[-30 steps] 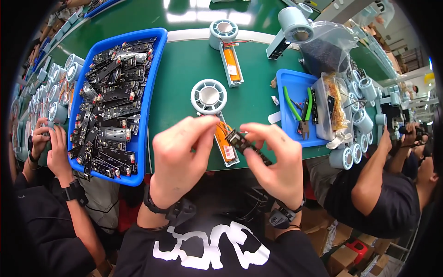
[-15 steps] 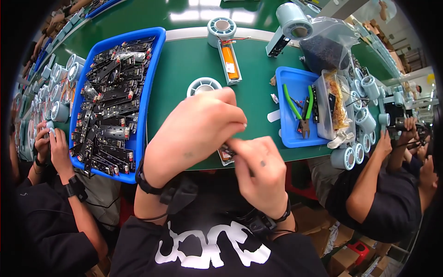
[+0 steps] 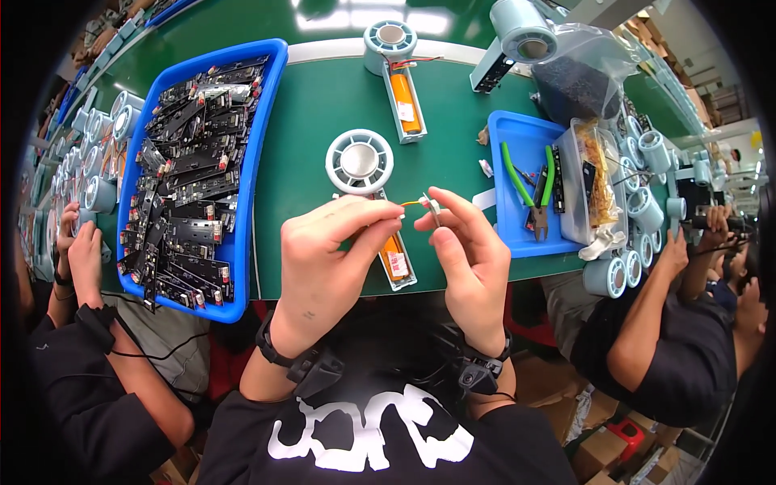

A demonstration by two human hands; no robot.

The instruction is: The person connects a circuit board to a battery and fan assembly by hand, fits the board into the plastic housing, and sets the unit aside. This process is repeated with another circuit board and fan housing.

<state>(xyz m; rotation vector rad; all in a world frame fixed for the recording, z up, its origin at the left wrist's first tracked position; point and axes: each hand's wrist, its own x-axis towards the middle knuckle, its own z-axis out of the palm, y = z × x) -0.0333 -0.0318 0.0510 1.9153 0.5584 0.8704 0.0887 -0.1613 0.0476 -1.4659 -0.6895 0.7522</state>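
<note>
My left hand pinches a thin yellow wire between thumb and forefinger. My right hand pinches the small white connector at that wire's end. Both hands hover over a white hand-held fan unit lying on the green table. Its round grille points away from me, and its open handle shows an orange battery between my hands. The wire seems to lead down to that handle, though my fingers hide where it joins.
At the left stands a large blue tray holding several black circuit boards. A second open fan unit lies farther back. A small blue tray holds green-handled cutters, beside a clear box of wires. Other people work on both sides.
A second ago my hands held a black circuit board; it is no longer in them. They closed together low over the fan, then rose, now pinching the yellow wire and its connector.
</note>
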